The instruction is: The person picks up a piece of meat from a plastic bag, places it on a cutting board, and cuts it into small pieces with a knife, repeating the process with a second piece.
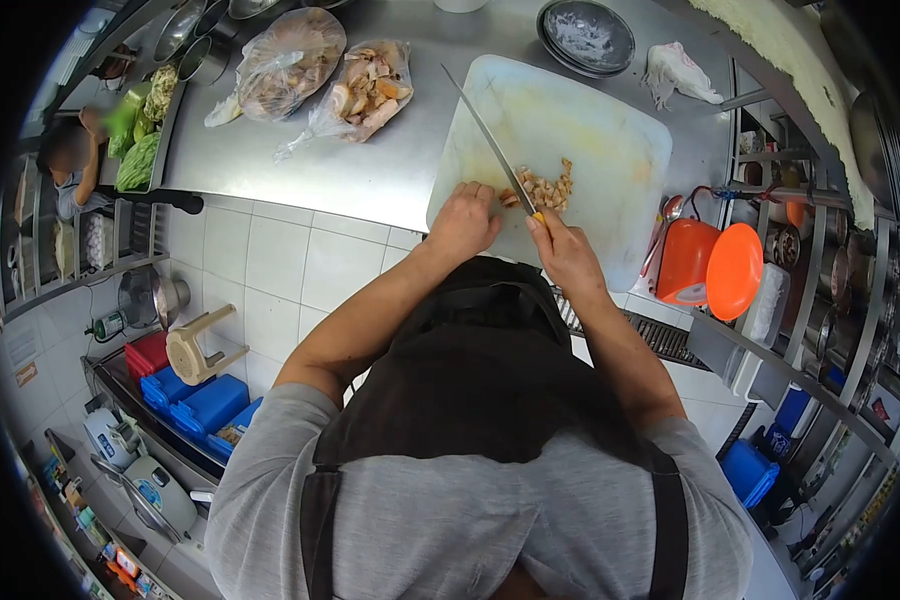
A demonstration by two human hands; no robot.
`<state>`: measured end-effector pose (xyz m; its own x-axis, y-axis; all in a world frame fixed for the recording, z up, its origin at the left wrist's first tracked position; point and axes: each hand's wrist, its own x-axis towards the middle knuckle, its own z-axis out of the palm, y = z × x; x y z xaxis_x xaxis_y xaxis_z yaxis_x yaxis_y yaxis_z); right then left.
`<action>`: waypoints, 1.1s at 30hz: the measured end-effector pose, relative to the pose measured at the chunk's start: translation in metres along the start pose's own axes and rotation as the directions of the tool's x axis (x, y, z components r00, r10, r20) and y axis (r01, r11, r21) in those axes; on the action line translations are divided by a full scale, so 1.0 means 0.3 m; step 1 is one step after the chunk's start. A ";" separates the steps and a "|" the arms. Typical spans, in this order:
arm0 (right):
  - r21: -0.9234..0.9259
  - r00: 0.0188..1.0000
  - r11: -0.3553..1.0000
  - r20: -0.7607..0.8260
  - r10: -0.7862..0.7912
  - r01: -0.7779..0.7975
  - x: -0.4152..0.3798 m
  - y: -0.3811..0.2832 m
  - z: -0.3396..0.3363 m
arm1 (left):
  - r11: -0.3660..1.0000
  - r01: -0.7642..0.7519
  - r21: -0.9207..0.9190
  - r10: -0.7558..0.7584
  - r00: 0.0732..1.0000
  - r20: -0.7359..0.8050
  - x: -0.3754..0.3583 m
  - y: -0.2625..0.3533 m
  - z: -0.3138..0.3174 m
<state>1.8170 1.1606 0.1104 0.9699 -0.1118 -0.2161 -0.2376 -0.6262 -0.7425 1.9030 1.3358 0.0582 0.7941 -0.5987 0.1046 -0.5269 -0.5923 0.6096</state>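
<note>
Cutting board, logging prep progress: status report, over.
Right hand grips knife. Left hand steadies chopped pieces on cutting board. Nothing blocking blade.

A cutting board (570, 140) is lying on the tabletop (370, 170), chopped pieces (547, 187) sitting on it; 2 bags (320, 75) are lying to its left, a plate (585, 35) behind it.

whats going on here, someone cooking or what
A person at a steel counter is cutting up small pieces of meat on a white cutting board. The right hand holds a long knife with its blade angled across the board, while the left hand rests at the board's near edge beside the pieces. Two plastic bags of food lie further back on the counter, and an orange container sits to the right.
</note>
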 end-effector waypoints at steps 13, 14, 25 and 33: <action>0.197 0.906 0.889 0.190 0.379 -0.414 -0.006 -0.049 -0.054 | 0.995 -0.099 -0.012 0.099 0.995 -0.013 0.068 -0.045 0.023; 0.202 0.910 0.893 0.191 0.368 -0.403 -0.019 -0.020 -0.045 | 0.993 -0.102 -0.061 0.102 0.995 0.007 0.077 -0.056 -0.018; -0.043 0.989 0.998 0.138 0.044 -0.039 -0.054 0.108 0.029 | 0.645 -0.043 0.763 0.048 0.999 0.015 0.397 -0.449 -0.384; 0.016 0.949 0.956 0.127 0.289 -0.294 -0.027 0.119 -0.043 | 0.611 -0.058 0.789 -0.042 0.994 0.105 0.443 -0.427 -0.379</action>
<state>1.8014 1.1292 0.0938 0.8448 -0.1892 -0.5006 -0.5128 -0.5534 -0.6563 2.1105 1.3935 0.0833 0.7791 -0.6269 -0.0039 -0.6072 -0.7530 -0.2537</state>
